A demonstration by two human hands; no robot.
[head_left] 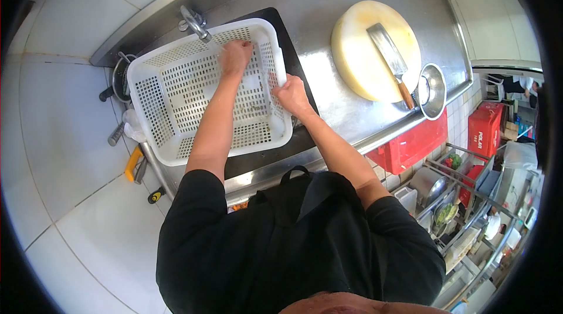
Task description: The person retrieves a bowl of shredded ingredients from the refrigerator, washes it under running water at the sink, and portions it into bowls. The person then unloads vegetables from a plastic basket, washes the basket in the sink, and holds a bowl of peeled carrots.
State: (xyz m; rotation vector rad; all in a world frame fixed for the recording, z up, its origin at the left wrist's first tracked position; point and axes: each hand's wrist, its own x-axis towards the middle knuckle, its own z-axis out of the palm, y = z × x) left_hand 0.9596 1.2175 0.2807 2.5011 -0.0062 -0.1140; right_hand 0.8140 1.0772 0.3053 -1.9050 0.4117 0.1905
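Note:
A white perforated plastic basket (196,138) sits tilted over the dark-edged sink (302,88), beneath the metal faucet (196,23). Inside the basket, near its far wall, my left hand (236,56) is closed, with the fingers curled in; whatever it may hold is hidden. What looks like water falls from the spout beside that hand. My right hand (291,95) grips the basket's right rim, fingers wrapped over the edge. Small bits lie on the basket's bottom.
To the right, a round cutting board (358,38) carries a cleaver (388,50), beside a metal bowl (433,92). A red bin (404,144) stands below the counter's edge. Tools, including a yellow-handled one (134,163), hang at the left wall. Loaded shelving (469,208) stands at right.

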